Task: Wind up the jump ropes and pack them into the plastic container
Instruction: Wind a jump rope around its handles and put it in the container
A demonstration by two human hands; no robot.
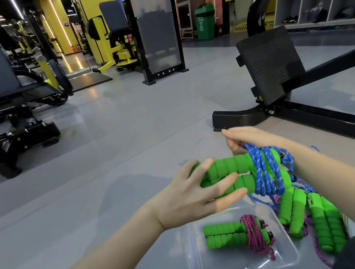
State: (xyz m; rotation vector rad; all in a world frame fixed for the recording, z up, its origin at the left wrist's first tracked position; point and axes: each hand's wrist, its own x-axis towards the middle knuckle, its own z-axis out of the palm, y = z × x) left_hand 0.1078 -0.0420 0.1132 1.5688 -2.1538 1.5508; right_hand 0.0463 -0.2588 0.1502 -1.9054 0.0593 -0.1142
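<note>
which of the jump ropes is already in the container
The pink-corded jump rope, wound around its green handles, lies inside the plastic container. The blue-corded one is in hand; the others lie outside.

A wound jump rope (237, 233) lay inside the plastic container (291, 255) on the floor (125, 128). More ropes (310, 213) lay just right of it. A machine footplate (269, 63) stood behind.

The far ends of the green handles (236, 178) are covered by the left hand (195, 196). The fingertips of the right hand (241, 138) are hidden behind the blue rope (262, 172), so its grasp cannot be judged. The plastic container (289, 256) is cut off by the bottom edge.
</note>
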